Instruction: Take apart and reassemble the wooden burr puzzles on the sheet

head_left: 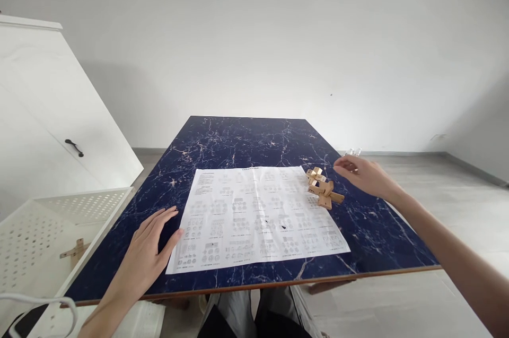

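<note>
A creased white sheet (248, 221) printed with small grey diagrams and text lies on the dark blue table. My left hand (145, 253) rests with fingers spread beside its left edge, the thumb reaching the paper's border. To the right, several notched wooden puzzle pieces (326, 193) sit in a loose cluster, partly over the sheet's right edge. My right hand (360, 173) is just right of these pieces, apart from them, its fingers loosely bent. I see nothing in its grasp, though the palm side is partly hidden.
The blue marbled table (242, 139) has its far edge towards a pale wall. Down at the left stands a white perforated bin (87, 205) with a wooden piece (75, 250) inside. A white cable (43, 300) curves at lower left, and a white cabinet (47, 110) stands behind.
</note>
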